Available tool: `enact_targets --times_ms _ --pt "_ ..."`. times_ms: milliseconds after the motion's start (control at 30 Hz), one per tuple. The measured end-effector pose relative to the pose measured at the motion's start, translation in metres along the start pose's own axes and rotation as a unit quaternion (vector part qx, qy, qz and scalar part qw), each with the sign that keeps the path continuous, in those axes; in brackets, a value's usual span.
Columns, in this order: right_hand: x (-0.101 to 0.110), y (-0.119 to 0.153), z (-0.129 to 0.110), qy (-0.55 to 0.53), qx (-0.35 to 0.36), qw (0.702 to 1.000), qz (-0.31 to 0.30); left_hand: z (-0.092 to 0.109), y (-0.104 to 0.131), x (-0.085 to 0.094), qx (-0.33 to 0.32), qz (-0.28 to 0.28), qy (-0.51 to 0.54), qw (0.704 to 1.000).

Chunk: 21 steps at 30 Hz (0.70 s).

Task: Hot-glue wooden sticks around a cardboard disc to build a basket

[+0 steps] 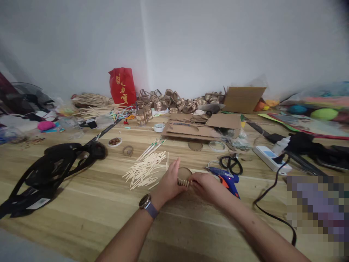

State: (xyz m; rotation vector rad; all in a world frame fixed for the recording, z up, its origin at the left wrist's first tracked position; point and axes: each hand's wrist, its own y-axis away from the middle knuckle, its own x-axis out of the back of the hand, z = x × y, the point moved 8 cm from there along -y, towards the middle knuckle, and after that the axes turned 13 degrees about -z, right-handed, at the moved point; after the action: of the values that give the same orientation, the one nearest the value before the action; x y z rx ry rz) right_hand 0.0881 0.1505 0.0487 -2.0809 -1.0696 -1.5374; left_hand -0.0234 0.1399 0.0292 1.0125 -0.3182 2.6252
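Between my hands is a small round cardboard piece (185,173) with a row of short wooden sticks along its near edge. My left hand (170,182), with a watch on its wrist, closes on its left side, thumb in front and fingers behind. My right hand (207,186) is closed in a pinch at the right end of the stick row; any single stick in its fingertips is hidden. Just left lies a loose pile of cut wooden sticks (147,167). A blue glue gun (223,174) with an orange trigger rests right of my right hand, beside black-handled scissors (231,163).
Cardboard sheets (191,130), a cardboard disc (195,146) and a roll of tape (217,146) lie beyond my hands. Small stick baskets (174,100) are heaped by the wall. A power strip (272,160) with a black cord sits right; a black strapped item (54,171) lies left.
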Motion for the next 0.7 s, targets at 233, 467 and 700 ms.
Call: enact_targets --times_ms 233,467,700 --pt "-0.005 -0.002 0.004 0.037 0.003 0.999 0.007 -0.004 -0.001 0.001 0.001 0.007 0.002 1.0" --pt "-0.014 -0.002 0.011 0.052 0.013 0.999 0.004 -0.005 -0.002 0.001 -0.006 0.016 0.002 1.0" --pt "-0.017 -0.004 0.015 0.033 0.035 0.999 0.008 -0.005 -0.002 0.0 -0.002 0.012 -0.016 1.0"
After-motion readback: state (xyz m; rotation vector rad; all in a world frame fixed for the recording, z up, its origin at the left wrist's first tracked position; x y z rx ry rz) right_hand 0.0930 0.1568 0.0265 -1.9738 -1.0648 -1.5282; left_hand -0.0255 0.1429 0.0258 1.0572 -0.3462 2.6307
